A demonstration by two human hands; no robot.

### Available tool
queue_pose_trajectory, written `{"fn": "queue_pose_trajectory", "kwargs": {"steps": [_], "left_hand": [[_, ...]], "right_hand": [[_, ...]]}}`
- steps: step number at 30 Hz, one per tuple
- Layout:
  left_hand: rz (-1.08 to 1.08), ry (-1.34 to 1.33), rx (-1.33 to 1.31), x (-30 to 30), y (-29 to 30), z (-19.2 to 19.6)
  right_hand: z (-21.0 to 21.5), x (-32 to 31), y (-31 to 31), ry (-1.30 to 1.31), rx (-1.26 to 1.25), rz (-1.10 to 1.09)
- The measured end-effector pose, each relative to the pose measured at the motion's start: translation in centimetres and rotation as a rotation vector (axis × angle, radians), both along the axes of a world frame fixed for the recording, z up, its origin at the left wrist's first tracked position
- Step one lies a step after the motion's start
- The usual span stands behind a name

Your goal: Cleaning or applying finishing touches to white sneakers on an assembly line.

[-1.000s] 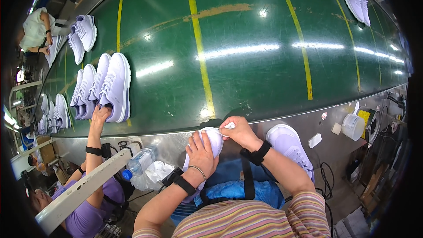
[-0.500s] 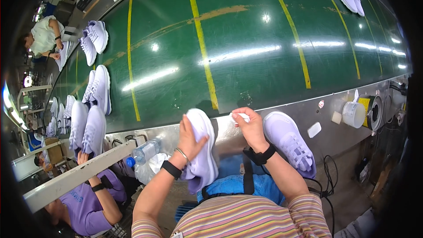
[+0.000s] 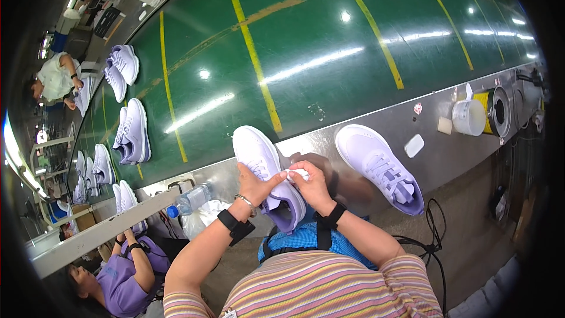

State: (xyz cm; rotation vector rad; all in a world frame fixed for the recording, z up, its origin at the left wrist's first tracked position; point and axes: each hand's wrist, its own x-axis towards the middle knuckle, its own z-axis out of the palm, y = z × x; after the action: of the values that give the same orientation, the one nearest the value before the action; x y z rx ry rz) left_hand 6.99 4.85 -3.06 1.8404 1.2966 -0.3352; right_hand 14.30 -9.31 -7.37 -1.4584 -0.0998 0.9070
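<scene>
My left hand [image 3: 254, 184] grips a white and lilac sneaker [image 3: 265, 168] by its laced side, toe pointing away over the metal ledge [image 3: 353, 126]. My right hand [image 3: 311, 184] pinches a small white piece [image 3: 297, 172] against the same shoe near its collar. A second matching sneaker [image 3: 379, 165] lies alone on the ledge to the right, a short way from my right hand.
A green conveyor belt [image 3: 306, 53] with yellow lines carries several pairs of sneakers [image 3: 132, 132] on the left. A white tub [image 3: 469, 116] and small white pads [image 3: 414, 145] sit on the ledge. A plastic bottle [image 3: 191, 200] lies lower left. A seated person [image 3: 126, 271] works beside me.
The sneaker has turned in my hands from sole-up to lying with its upper showing. The shoes on the belt have drifted left and away.
</scene>
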Motion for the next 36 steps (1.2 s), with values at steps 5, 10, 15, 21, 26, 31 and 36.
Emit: {"fn": "queue_pose_trajectory", "kwargs": {"steps": [5, 10, 15, 21, 26, 31, 36], "left_hand": [[0.063, -0.148, -0.15, -1.5, -0.1, 1.5], [0.184, -0.246, -0.257, -3.4, 0.3, 2.1], [0.16, -0.258, -0.239, -4.3, 0.5, 1.5], [0.138, -0.25, -0.243, -4.4, 0.7, 2.2], [0.092, -0.239, -0.245, -4.4, 0.9, 2.4], [0.066, -0.257, -0.235, -4.6, 1.0, 2.6], [0.102, -0.262, -0.267, -4.7, 0.9, 2.2]], "right_hand": [[0.6, 0.1, -0.9, 0.055, 0.033, 0.003], [1.7, 0.0, -1.9, 0.052, -0.016, 0.25], [1.8, -0.8, -0.5, -0.166, -0.117, 0.344], [2.0, -0.5, 0.1, -0.245, -0.105, 0.387], [2.2, -0.4, 0.2, -0.26, -0.033, 0.297], [2.3, -0.3, 0.4, -0.096, -0.152, 0.377], [2.4, -0.3, 0.0, -0.157, -0.147, 0.311]]}}
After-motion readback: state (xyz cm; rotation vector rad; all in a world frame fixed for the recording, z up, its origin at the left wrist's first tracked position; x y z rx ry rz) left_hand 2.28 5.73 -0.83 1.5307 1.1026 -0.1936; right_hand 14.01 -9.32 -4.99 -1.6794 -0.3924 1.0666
